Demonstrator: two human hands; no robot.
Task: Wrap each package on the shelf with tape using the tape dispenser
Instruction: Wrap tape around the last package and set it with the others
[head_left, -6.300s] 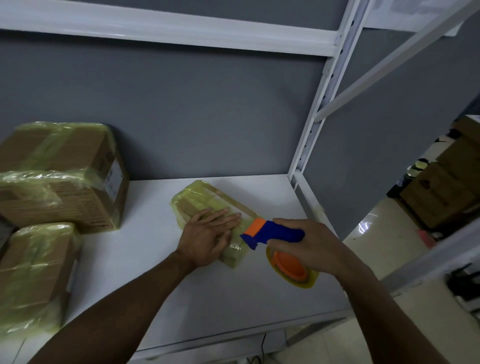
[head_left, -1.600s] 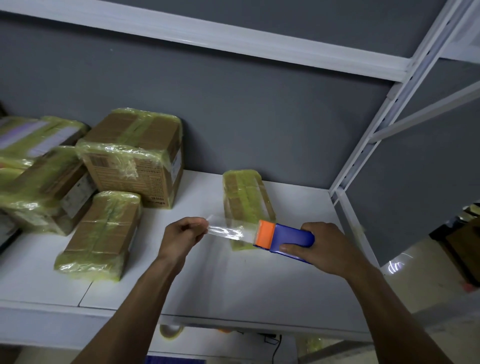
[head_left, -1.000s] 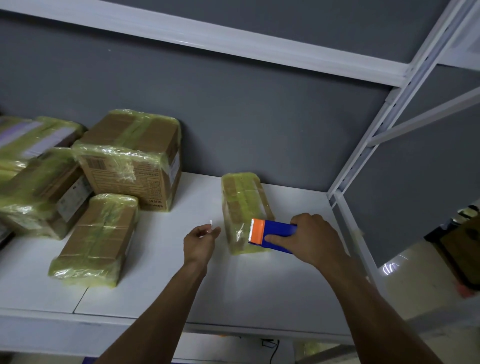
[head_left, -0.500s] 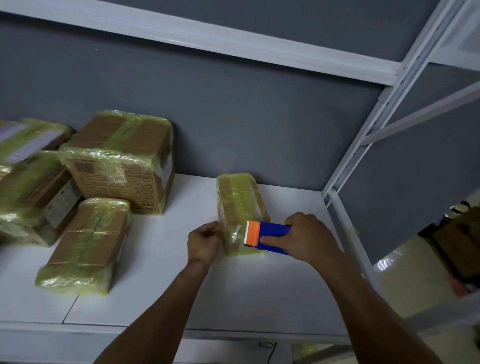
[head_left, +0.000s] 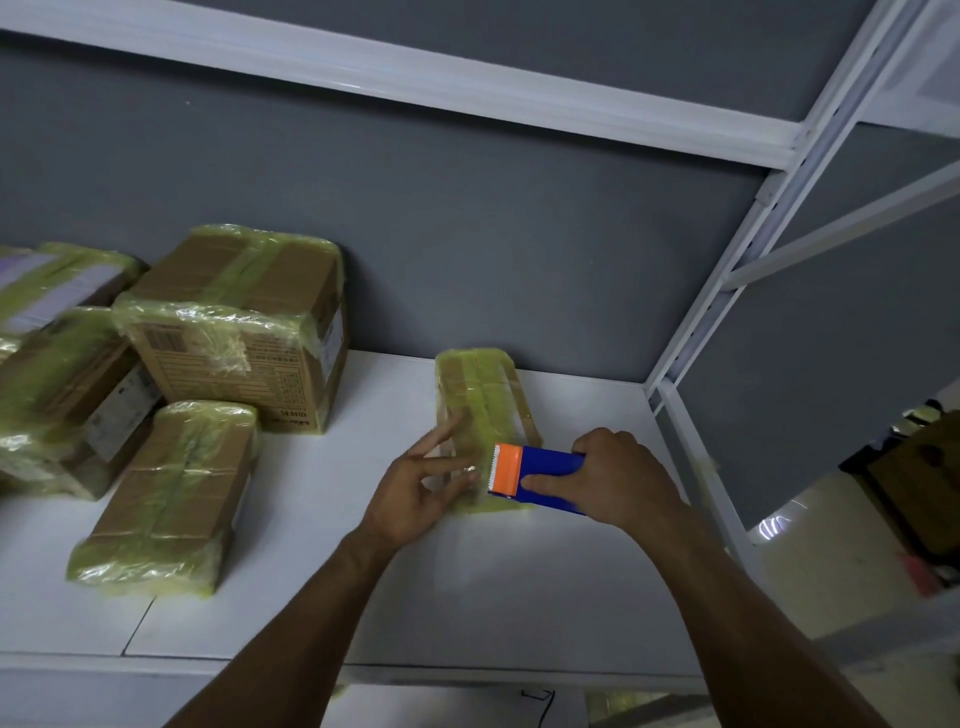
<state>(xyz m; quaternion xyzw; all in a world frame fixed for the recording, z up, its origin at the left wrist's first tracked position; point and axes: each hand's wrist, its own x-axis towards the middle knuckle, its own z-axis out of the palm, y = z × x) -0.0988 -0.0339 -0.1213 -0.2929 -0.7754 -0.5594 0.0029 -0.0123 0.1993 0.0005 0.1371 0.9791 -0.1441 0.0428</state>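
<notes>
The left hand (head_left: 410, 493) is spread, its straight fingers lying on the near left side of the package (head_left: 480, 395). The package lies flat on the shelf (head_left: 467, 597), reaching away from both hands towards the wall. The right hand (head_left: 618, 478) is curled round the dispenser (head_left: 540, 470), whose orange toothed end sits on the package's near right corner, just beside the left fingertips. Well left of the left hand lie more wrapped boxes (head_left: 171, 493).
</notes>
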